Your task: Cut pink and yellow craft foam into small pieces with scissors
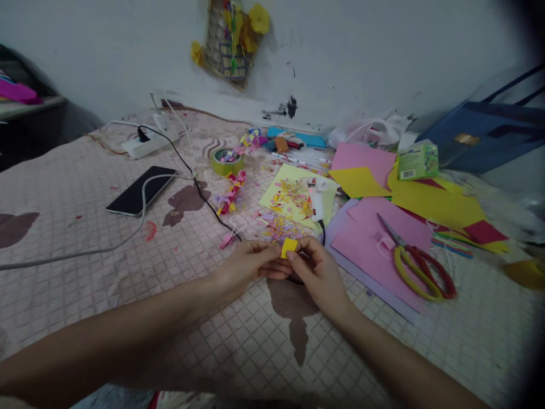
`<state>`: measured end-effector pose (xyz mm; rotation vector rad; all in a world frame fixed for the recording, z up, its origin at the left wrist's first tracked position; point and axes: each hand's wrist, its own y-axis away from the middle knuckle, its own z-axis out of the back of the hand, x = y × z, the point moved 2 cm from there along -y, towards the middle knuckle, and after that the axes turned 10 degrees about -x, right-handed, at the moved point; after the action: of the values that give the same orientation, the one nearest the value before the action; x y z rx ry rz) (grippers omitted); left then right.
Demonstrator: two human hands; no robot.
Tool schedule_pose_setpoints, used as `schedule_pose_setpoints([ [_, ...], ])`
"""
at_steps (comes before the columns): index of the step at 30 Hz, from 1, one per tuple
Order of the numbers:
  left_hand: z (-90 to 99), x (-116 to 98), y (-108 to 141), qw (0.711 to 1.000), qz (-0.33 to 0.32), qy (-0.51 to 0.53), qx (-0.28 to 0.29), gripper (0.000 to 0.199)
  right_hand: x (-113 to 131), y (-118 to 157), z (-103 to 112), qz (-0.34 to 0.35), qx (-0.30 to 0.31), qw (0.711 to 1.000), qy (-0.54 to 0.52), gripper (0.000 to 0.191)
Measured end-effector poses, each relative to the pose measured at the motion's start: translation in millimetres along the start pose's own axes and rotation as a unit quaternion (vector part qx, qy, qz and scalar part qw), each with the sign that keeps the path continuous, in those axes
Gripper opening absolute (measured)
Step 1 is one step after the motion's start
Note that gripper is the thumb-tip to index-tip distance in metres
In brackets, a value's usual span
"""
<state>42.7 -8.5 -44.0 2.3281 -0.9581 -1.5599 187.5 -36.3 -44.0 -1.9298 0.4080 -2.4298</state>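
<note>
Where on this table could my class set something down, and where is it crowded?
Bare cloth shows between the grey cable and left forearm, and below the scissors, beside the right forearm. It's crowded beyond the left hand and right hand: paper scraps, corded white tool.

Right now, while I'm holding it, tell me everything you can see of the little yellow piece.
The yellow piece is small, bright and roughly four-sided, with a plain face that looks like paper. It is tilted slightly, held up between the fingertips of the left hand at its left edge and the right hand, whose thumb covers its lower right corner. In view it sits just below the scattered scraps. Its back is hidden.
</note>
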Motion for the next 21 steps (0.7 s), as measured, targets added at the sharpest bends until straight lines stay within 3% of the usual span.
schedule_pose_setpoints([
  [11, -0.5, 0.1, 1.6, 1.0, -0.005, -0.012, 0.012, 0.015, -0.4, -1.5, -0.2, -0.005, -0.006, 1.0, -0.003, 0.008],
  [21, -1.2, -0.8, 3.0, 1.0, 0.0, -0.026, 0.0, 0.015, -4.0, -2.4, 0.2, -0.071, 0.011, 0.995, -0.068, 0.013],
])
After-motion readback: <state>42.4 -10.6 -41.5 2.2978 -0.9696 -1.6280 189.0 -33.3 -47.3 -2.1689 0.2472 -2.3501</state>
